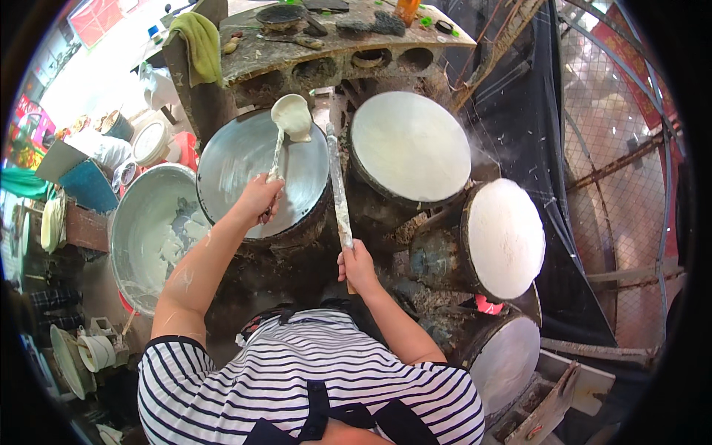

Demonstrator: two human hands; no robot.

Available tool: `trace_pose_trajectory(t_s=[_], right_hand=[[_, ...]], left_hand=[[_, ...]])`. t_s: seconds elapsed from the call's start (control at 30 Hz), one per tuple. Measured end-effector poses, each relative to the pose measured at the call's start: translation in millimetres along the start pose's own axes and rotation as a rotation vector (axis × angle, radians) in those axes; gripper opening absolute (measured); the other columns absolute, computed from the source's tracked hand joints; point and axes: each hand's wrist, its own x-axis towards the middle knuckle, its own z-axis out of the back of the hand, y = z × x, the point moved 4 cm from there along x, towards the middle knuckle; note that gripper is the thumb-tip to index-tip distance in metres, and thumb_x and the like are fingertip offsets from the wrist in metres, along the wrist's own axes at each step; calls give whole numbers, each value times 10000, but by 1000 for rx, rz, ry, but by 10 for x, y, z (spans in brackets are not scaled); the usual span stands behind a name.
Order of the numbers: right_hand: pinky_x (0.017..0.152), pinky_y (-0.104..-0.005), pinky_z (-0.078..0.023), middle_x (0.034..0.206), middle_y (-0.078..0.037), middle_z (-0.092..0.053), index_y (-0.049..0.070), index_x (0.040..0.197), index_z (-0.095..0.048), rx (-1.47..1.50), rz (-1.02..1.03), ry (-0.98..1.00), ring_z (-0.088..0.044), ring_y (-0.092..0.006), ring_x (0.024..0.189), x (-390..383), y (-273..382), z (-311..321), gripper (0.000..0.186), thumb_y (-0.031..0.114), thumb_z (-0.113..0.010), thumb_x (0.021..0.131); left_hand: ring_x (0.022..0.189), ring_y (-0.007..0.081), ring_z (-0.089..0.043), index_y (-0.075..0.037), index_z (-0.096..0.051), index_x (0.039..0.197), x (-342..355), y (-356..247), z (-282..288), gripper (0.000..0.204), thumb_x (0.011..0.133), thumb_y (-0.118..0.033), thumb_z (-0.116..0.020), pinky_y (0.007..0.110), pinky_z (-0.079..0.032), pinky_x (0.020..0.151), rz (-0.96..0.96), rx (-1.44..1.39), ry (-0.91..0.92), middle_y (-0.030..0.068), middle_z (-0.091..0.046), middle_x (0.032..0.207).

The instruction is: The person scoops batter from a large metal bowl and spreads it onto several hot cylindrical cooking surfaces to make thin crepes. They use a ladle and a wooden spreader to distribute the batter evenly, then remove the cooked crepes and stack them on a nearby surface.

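My left hand (pixel 261 197) is closed round the batter-coated handle of a ladle (pixel 289 113). The ladle is tilted over the far part of a round grey metal griddle (pixel 237 159), and white batter hangs from its lip. My right hand (pixel 359 265) grips a long, thin, batter-smeared stick (pixel 339 189), which points away from me along the griddle's right edge. Left of the griddle stands a large basin (pixel 133 222) with pale batter in it. To the right, a second round griddle (pixel 410 146) is covered by a smooth white layer.
Two more drum-like stoves with white tops, one upper (pixel 506 239) and one lower (pixel 508 363), stand at the right. Behind the griddles is a ledge (pixel 259 63) with a green towel (pixel 196 48). Black sheeting (pixel 530 126) and wire mesh (pixel 608 148) edge the right side.
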Motion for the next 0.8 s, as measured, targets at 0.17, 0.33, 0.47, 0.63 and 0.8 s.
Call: trace_pose_trajectory(t_s=[0.17, 0.33, 0.47, 0.63, 0.8], right_hand=[[438, -273, -487, 725, -60, -507, 7, 1062, -440, 123, -40, -68, -503, -105, 516, -84, -107, -171, 175, 87, -394, 913], [462, -293, -507, 743, -74, -522, 22, 1230, -403, 44, -6, -96, -528, -127, 546, 61, -107, -417, 352, 56, -385, 881], [491, -322, -515, 761, -105, -552, 55, 1314, -364, -142, -29, -90, -547, -170, 528, 202, 63, -589, 465, 48, -394, 850], [456, -330, -462, 670, -117, -550, 76, 1290, -406, -321, 177, -153, -542, -192, 478, 437, 89, -742, 431, 92, -392, 859], [478, -375, -455, 694, -164, -573, 99, 1251, -453, -463, 367, -303, -559, -263, 517, 656, -90, -799, 396, 147, -414, 860]], left_hand=[[474, 260, -550, -15, -479, 1008, 84, 318, -21, 279, 868, -255, -508, 375, -419, 417, -191, 442, -168, 151, -559, 644], [830, 373, -601, -75, -470, 1160, 159, 496, 159, 355, 859, -253, -530, 456, -463, 727, -331, 904, -346, 200, -621, 870], [828, 359, -598, -111, -480, 1155, 27, 486, 274, 330, 854, -234, -538, 454, -469, 705, -527, 932, -452, 169, -591, 955], [806, 357, -592, -121, -479, 1162, -29, 498, 416, 318, 865, -222, -531, 447, -475, 675, -560, 974, -539, 150, -561, 969], [793, 363, -592, -125, -478, 1168, 32, 616, 625, 320, 873, -237, -529, 458, -480, 646, -549, 923, -651, 140, -556, 966]])
